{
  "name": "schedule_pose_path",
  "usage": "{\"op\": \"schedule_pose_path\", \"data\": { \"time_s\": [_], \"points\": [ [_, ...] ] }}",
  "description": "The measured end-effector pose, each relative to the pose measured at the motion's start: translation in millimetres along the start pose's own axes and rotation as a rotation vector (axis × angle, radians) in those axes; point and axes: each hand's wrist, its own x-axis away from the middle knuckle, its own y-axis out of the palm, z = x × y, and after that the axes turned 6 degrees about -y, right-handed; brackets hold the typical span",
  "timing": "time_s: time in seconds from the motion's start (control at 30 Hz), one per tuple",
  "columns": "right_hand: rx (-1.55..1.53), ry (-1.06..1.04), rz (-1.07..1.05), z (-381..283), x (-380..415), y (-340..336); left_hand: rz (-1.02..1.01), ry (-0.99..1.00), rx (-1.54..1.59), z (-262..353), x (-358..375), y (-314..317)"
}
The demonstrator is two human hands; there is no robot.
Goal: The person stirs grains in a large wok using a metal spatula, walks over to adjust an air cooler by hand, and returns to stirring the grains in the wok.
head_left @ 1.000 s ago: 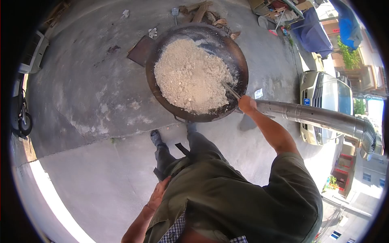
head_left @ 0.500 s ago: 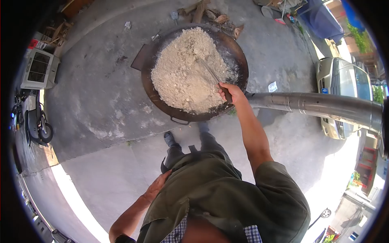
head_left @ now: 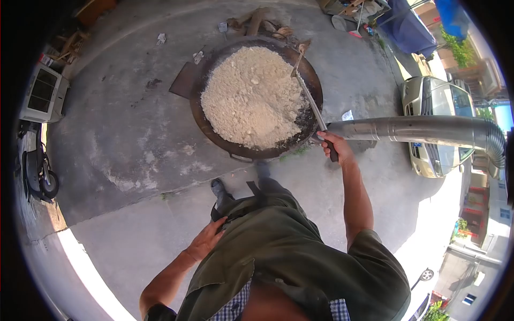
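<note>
A very large round wok (head_left: 199, 115) stands in front of me, heaped with pale, crumbly food (head_left: 251, 96). My right hand (head_left: 336, 145) is closed around the dark grip of a long-handled spatula (head_left: 310, 100), just outside the wok's right rim. The spatula's metal shaft slants up and away over the right side of the wok. Its far end lies near the far right rim, clear of the main heap, and its blade is hard to make out. My left hand (head_left: 206, 240) rests against the side of my dark green apron at the waist, fingers extended, holding nothing.
A thick metal pipe (head_left: 417, 129) runs right from the wok. Firewood (head_left: 257, 22) lies behind it, and a flat dark plate (head_left: 182, 80) juts out at its left. A parked car (head_left: 428, 125) stands right; a motorbike (head_left: 40, 171) and a white cabinet (head_left: 44, 93) stand left.
My right hand has moved right and slightly nearer to me, drawing the spatula out of the heap to the wok's right side. My left hand stays at my waist.
</note>
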Motion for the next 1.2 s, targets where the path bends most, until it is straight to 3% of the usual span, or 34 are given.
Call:
{"op": "schedule_pose_path", "data": {
  "time_s": [0.1,0.23,0.4,0.5,0.6,0.67,0.7,0.77,0.87,0.97,1.03,1.07,1.13,1.2],
  "points": [
    [0.725,-0.066,0.171,-87.6,35.6,0.3,0.032,0.142,-0.028,-10.7,7.7,-5.1],
    [1.522,0.041,0.263,-193.3,53.4,35.9,0.011,0.196,0.034,-17.0,18.0,-16.1],
    [2.259,0.255,-0.093,-242.5,19.4,87.8,-0.008,0.168,0.061,-12.1,19.5,-17.1],
    [2.360,0.299,-0.297,-231.0,-5.9,104.6,0.002,0.111,0.075,-16.9,29.6,-1.4],
    [2.201,0.348,-0.373,-195.4,-37.6,98.5,0.012,0.002,0.129,1.6,31.2,5.4],
    [2.009,0.274,-0.158,-134.9,-43.2,91.3,0.037,-0.086,0.233,10.5,32.5,11.1],
    [1.886,0.250,-0.152,-96.9,-51.4,77.2,0.069,-0.125,0.317,14.8,36.0,20.2],
    [1.764,-0.042,-0.026,-6.8,-74.6,50.1,0.112,-0.246,0.489,25.2,37.7,38.1],
    [1.508,-0.092,0.142,72.6,-122.8,65.0,0.084,-0.464,0.601,32.1,30.2,57.9],
    [1.325,-0.247,0.237,114.0,-175.8,93.6,0.111,-0.426,0.649,46.5,11.4,54.9],
    [1.204,-0.339,0.274,129.9,-198.6,108.5,0.055,-0.513,0.553,49.4,6.1,52.7],
    [0.945,-0.248,0.194,128.9,-200.9,110.9,0.022,-0.556,0.506,51.6,6.7,51.8],
    [0.426,-0.074,0.035,100.3,-184.7,123.1,-0.021,-0.389,0.332,57.7,-2.8,32.5],
    [0.154,-0.050,-0.049,80.1,-161.6,120.8,-0.068,-0.313,0.258,60.9,-8.1,19.5]
  ]
}}
